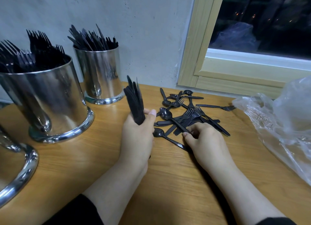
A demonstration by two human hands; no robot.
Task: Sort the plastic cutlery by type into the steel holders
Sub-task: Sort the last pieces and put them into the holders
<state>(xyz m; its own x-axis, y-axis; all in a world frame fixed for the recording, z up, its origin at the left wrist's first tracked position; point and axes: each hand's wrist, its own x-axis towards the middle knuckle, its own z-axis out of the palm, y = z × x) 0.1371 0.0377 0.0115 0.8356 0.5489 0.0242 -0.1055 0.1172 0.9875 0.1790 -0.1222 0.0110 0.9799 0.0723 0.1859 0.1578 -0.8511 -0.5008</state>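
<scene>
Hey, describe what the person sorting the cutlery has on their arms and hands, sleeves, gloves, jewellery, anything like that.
Both hands, left hand and right hand, are bare: no gloves, and no rings or watch show. Both forearms are bare too. A dark sleeve covers the left arm near the elbow, and a matching dark sleeve edge shows on the right arm at the frame's bottom.

No readable text, labels, numbers anywhere
</scene>
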